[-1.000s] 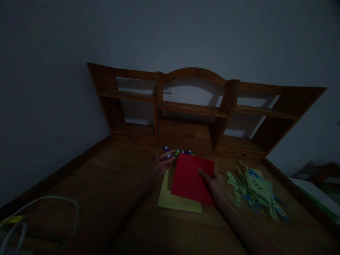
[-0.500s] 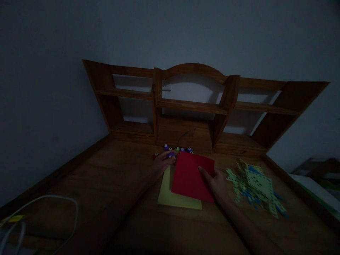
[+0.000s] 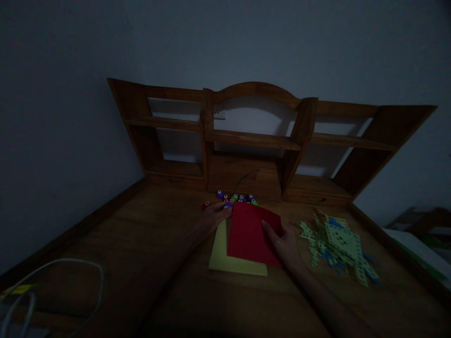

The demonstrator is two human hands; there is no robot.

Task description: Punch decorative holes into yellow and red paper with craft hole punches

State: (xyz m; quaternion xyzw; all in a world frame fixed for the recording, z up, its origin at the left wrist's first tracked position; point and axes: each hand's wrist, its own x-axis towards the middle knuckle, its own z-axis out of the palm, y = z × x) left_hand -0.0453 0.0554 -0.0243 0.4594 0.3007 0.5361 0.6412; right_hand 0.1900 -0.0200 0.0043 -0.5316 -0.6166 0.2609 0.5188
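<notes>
A red sheet of paper point(image 3: 251, 231) lies tilted on a yellow sheet point(image 3: 221, 257) on the dark wooden desk point(image 3: 148, 244). My right hand point(image 3: 286, 244) holds the red sheet at its right edge, thumb on top. My left hand point(image 3: 215, 215) reaches to the top left corner of the papers, its fingertips closed on a small purple punch point(image 3: 228, 205). Several more small coloured punches point(image 3: 237, 197) sit clustered just behind it.
A heap of punched green and blue paper strips point(image 3: 336, 248) lies to the right. A wooden shelf unit point(image 3: 253, 141) stands at the back of the desk against the wall. A white cable point(image 3: 59, 272) loops at the near left.
My left hand has drawn slightly nearer with the purple punch between its fingers. The right hand and red sheet have barely shifted. The view has tipped a little.
</notes>
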